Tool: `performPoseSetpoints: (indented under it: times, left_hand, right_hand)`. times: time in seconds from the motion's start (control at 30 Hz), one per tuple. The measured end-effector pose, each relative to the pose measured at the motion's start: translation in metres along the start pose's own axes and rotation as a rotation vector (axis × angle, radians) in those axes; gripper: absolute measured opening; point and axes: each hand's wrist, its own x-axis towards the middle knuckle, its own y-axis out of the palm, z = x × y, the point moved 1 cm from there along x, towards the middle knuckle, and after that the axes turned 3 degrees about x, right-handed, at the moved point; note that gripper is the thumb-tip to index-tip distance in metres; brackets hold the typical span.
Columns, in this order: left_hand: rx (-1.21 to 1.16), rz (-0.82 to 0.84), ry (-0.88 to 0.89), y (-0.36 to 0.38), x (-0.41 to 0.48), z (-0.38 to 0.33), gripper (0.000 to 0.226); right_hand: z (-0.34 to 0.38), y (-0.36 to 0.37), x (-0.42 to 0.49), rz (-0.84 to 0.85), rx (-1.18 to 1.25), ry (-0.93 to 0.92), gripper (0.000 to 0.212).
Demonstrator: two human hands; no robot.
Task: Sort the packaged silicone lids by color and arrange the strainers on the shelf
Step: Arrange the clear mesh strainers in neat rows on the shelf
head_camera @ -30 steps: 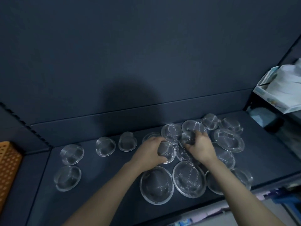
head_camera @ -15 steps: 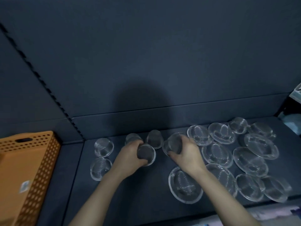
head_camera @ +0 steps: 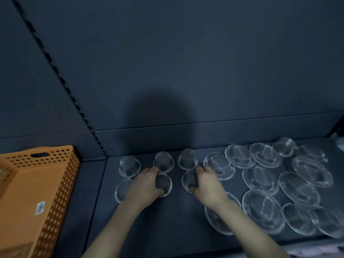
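Several round mesh strainers in clear wrap lie on a dark shelf. My left hand grips a small strainer low on the shelf, in front of a back row of small ones. My right hand grips another small strainer just to the right of it. One flat strainer is partly hidden under my left wrist. Larger strainers spread over the right half of the shelf.
An orange perforated basket stands on the neighbouring shelf section at the left. A slotted upright divides the dark back panels. The shelf's front edge runs along the bottom right, with a big strainer under my right forearm.
Both hands carried their small strainers left and down toward the shelf, below the back row. The view swung left, showing more of the orange basket.
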Motion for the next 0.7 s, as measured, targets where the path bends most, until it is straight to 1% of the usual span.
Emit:
performPoseSetpoints:
  times: [0.17,0.37,0.43,0.5,0.53,0.6,0.7]
  left_hand:
    - [-0.014,-0.001,-0.005,0.001,-0.003,0.002,0.054]
    - [-0.022,-0.001,0.010,0.001,-0.003,0.001,0.048]
    - [-0.013,-0.007,0.019,0.002,-0.005,0.001,0.055]
    - [-0.005,-0.040,0.037,0.002,-0.007,0.000,0.068]
    - [0.005,-0.071,0.055,0.001,-0.008,-0.002,0.072]
    - [0.018,-0.137,0.109,-0.001,-0.008,-0.008,0.072]
    - [-0.005,-0.153,0.207,-0.001,-0.005,-0.025,0.066]
  right_hand:
    - [0.000,0.001,-0.001,0.010,-0.012,-0.001,0.058]
    - [0.001,0.001,-0.004,0.008,0.023,0.009,0.061]
    - [0.001,0.000,-0.006,0.008,0.017,0.004,0.063]
    - [-0.001,-0.001,-0.010,0.004,0.017,-0.004,0.067]
    - [-0.002,-0.003,-0.012,-0.008,0.028,-0.007,0.069]
    - [-0.005,-0.007,-0.018,-0.052,0.065,-0.011,0.071]
    - [-0.017,-0.020,-0.032,-0.152,0.107,-0.009,0.066]
